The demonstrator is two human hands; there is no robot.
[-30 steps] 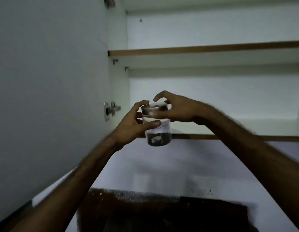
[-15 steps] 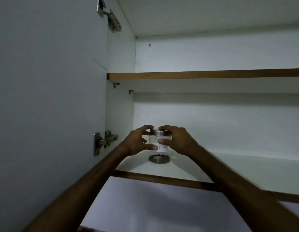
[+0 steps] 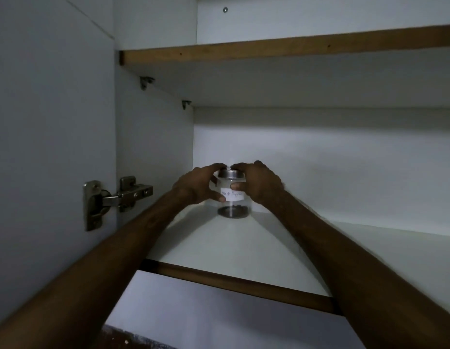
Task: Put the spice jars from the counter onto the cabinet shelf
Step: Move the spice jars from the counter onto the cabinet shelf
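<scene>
A clear spice jar (image 3: pixel 232 206) with a metal lid and a white handwritten label stands upright on the lower cabinet shelf (image 3: pixel 244 243), toward its back left. A little dark spice lies at its bottom. My left hand (image 3: pixel 197 186) grips the jar's left side and my right hand (image 3: pixel 259 185) grips its right side, fingers curled over the lid. Both forearms reach up from below into the cabinet.
The open cabinet door (image 3: pixel 47 147) hangs at the left on a metal hinge (image 3: pixel 113 200). An upper shelf (image 3: pixel 281 50) with a wooden edge runs above. The lower shelf's wooden front edge (image 3: pixel 239 284) crosses between my arms. A dark counter patch (image 3: pixel 133 340) shows at the bottom.
Both hands carried the jar up from in front of the shelf edge and deeper into the cabinet; it now rests on the lower shelf, and my view has tilted upward.
</scene>
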